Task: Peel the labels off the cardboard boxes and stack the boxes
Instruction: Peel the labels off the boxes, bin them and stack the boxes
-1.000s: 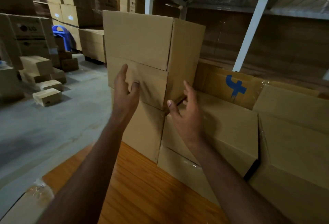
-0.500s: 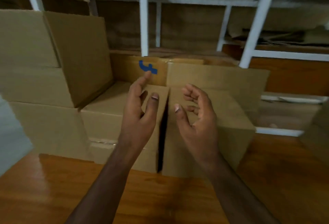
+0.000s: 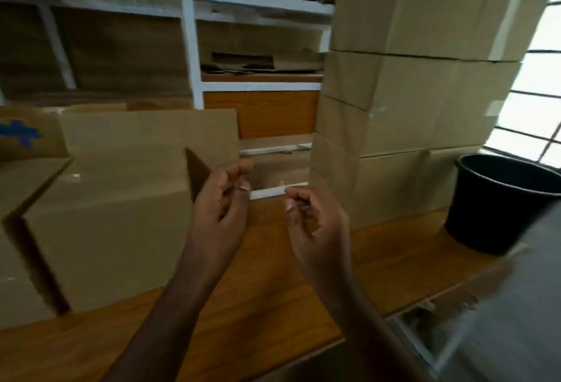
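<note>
both hands, left (image 3: 220,202) and right (image 3: 315,217), loosely curled, holding nothing, above bare tabletop (image 3: 273,299) between box stacks.

Both forearms reach forward, side by side. The left hand (image 3: 220,199) and right hand (image 3: 315,220) hang loosely curled, holding nothing.

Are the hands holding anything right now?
No. The left hand and right hand hang loosely curled above the wooden table, touching no box.

Wooden table (image 3: 273,284): boxes (image 3: 115,229), black bucket (image 3: 498,202)
</note>
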The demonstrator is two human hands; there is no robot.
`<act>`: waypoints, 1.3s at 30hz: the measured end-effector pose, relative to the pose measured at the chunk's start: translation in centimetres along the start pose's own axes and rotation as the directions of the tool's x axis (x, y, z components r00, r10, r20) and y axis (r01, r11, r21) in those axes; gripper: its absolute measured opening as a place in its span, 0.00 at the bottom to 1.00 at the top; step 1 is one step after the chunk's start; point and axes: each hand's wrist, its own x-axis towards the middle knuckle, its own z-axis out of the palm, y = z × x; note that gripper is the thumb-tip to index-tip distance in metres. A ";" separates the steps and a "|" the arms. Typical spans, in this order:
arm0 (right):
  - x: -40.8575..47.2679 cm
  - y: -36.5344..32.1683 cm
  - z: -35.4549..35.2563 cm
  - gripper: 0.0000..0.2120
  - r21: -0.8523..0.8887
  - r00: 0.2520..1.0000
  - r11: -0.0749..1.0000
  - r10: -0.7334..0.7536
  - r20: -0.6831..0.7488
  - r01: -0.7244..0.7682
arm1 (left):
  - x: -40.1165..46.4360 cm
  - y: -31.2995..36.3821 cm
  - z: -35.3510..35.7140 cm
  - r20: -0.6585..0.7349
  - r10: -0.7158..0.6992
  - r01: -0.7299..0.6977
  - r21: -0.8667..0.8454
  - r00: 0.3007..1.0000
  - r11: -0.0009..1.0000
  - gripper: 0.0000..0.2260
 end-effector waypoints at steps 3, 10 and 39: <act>0.3 2.5 -5.4 0.09 -0.069 0.999 0.996 0.051 -0.011 -0.052 | -0.7 1.3 5.3 0.051 0.007 -0.005 -0.036 0.999 0.999 0.12; 1.1 7.8 -12.7 0.08 -0.122 0.989 0.984 0.122 -0.089 -0.132 | -0.3 1.8 14.5 0.165 -0.041 0.049 -0.041 0.985 0.998 0.11; 36.5 28.5 -22.3 0.35 -0.408 0.947 0.855 0.301 -0.111 -0.320 | 30.9 6.0 34.2 -0.092 0.087 -0.082 0.056 0.992 0.995 0.22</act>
